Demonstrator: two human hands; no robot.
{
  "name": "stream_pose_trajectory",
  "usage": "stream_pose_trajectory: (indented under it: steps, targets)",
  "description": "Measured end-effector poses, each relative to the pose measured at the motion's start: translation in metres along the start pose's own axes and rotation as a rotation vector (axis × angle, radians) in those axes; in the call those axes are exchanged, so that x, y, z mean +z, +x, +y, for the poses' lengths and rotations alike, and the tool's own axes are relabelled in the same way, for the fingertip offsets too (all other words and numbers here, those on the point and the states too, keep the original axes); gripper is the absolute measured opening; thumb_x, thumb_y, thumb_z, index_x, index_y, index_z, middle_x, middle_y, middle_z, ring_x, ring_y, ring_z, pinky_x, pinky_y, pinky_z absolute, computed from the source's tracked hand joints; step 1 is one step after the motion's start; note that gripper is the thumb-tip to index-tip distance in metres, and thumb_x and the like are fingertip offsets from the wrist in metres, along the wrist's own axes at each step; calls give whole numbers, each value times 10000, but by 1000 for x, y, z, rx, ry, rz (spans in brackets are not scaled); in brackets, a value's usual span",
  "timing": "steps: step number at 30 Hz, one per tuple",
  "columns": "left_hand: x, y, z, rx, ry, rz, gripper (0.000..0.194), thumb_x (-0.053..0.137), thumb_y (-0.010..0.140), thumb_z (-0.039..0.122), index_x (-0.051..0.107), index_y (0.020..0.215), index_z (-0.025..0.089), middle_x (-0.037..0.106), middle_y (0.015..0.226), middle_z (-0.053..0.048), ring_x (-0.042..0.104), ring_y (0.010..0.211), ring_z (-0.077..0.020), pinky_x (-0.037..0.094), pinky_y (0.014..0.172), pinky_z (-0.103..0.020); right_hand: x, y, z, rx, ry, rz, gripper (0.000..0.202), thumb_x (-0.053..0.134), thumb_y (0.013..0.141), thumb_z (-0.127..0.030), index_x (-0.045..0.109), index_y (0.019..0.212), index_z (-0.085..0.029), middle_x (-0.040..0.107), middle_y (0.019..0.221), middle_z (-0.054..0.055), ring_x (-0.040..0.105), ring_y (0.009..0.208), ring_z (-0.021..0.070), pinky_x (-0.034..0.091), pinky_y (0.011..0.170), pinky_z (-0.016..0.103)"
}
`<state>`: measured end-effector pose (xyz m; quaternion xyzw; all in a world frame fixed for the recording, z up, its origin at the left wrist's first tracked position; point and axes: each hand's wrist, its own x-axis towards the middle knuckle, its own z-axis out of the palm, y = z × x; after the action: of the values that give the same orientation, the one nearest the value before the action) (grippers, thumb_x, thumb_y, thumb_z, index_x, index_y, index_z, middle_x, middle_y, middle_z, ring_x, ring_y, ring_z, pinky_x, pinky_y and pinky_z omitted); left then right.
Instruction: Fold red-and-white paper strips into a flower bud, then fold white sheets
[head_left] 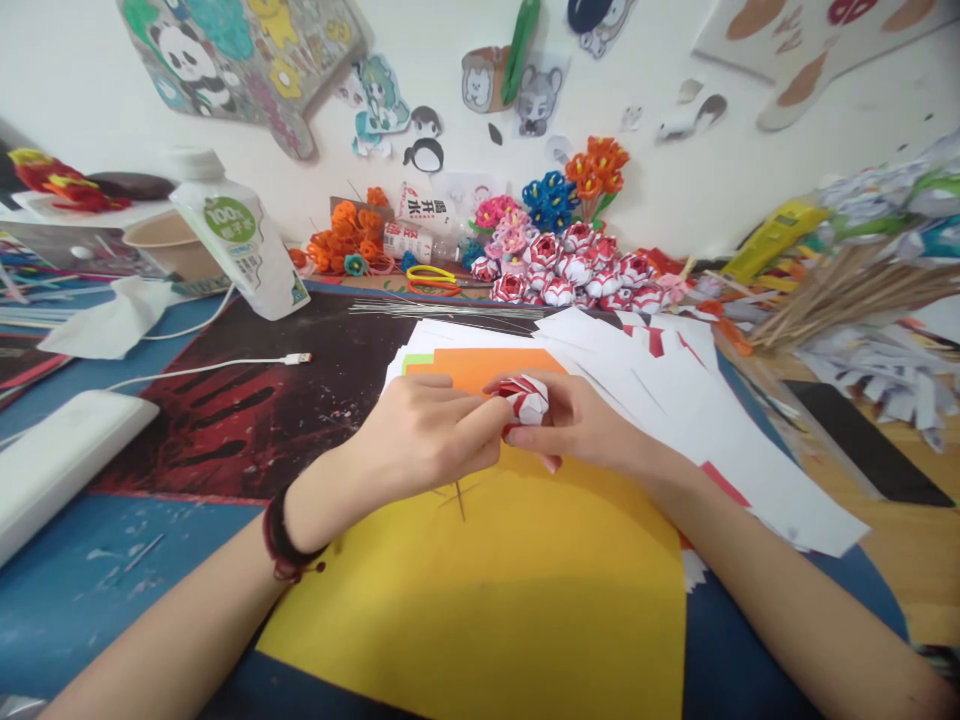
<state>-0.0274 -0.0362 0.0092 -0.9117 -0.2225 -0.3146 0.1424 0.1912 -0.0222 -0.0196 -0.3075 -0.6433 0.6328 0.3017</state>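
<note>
a: where do you have the paper flower (531, 402)?
b: it's up over the yellow sheet (525, 600), clamped between the thumb and fingers of your right hand (574, 415).
a: and your left hand (431, 430)?
b: its curled fingers meet the flower's side, but i cannot tell whether they pinch it or only press, as the tips are hidden.
a: so how do you shape it well?
b: hold lightly with your right (folded paper probably creases easily), work small bits with your left, and turn the flower rather than tugging. mind the thin stick (459, 502) below your left hand, too.
</note>
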Motion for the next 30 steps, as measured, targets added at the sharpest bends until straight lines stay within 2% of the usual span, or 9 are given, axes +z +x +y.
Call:
stream_pose_trajectory:
  steps: [3,6,9,14,21,26,30]
  targets:
    - [-1,-1,-1,-133,-152,23,87,563,920,182,609,848,193,557,535,71,460,453,-70,331,479,-229,-2,0,1,-37,13,-6,348,798,816,-322,662,1102,-178,590,721,-36,544,474,68,486,429,189]
    - [-5,1,-1,-349,-432,-43,64,582,937,208,628,904,180,568,556,73,470,464,-53,347,488,-192,-4,0,1,-65,51,-9,362,792,822,-321,658,1130,-186,602,769,-27,541,479,59,480,419,183]
    - [-8,5,0,-509,-638,-110,116,584,951,239,647,899,157,564,538,63,478,448,-54,337,466,-188,-4,0,0,-73,74,-10,362,794,821,-314,654,1128,-184,600,774,-26,542,479,56,482,417,177]
    - [-9,10,2,-684,-848,-133,231,566,974,308,660,844,142,585,540,28,515,453,-73,388,463,-189,-3,-1,-2,-84,74,-15,360,806,812,-319,652,1108,-186,620,800,-16,551,490,58,490,416,173]
    - [-2,7,-2,-678,-855,-127,234,611,948,322,672,835,126,593,557,15,500,443,-65,367,438,-174,-3,0,-1,-83,98,-14,354,807,809,-297,649,1106,-184,606,778,-30,549,465,51,481,406,164]
    - [1,4,1,-630,-854,-37,183,657,926,304,682,881,128,558,521,43,491,420,-58,363,433,-165,-3,0,-2,-107,106,-7,292,777,838,-269,654,1088,-182,596,770,-36,561,471,48,477,414,153]
    - [1,5,4,-664,-916,5,176,686,904,297,687,863,126,552,519,46,478,407,-52,355,418,-160,-3,-1,-2,-119,99,-19,262,765,852,-269,653,1074,-187,596,780,-35,563,473,46,477,419,152]
